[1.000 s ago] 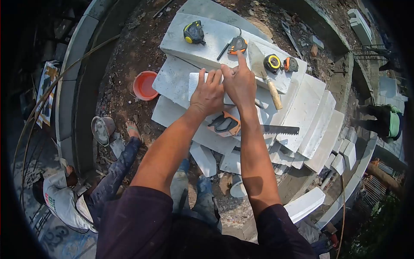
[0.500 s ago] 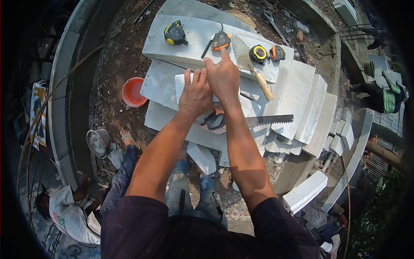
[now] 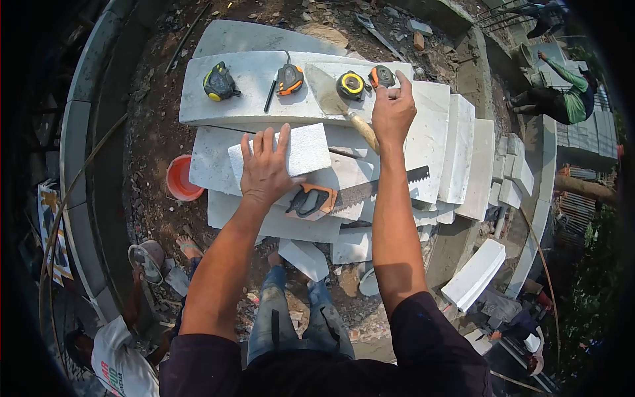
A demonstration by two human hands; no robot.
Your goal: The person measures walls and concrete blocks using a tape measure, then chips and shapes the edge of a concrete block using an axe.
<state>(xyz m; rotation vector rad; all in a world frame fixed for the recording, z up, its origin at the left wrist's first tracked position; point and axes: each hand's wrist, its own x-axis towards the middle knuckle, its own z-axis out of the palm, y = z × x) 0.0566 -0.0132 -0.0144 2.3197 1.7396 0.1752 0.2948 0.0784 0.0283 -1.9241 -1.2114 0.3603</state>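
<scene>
Bracing the block [image 3: 309, 147] is best done with left hand [image 3: 264, 171] spread; the right hand [image 3: 394, 114] is curled at the far-right tape [image 3: 383, 75], grip unclear.

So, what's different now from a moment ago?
The right hand has moved away from the left hand, rightward to the rightmost tape measure; whether it touches it is unclear. The view has swung too. The left hand stays on the small white block; the saw, trowel and other tape measures lie as before.
</scene>
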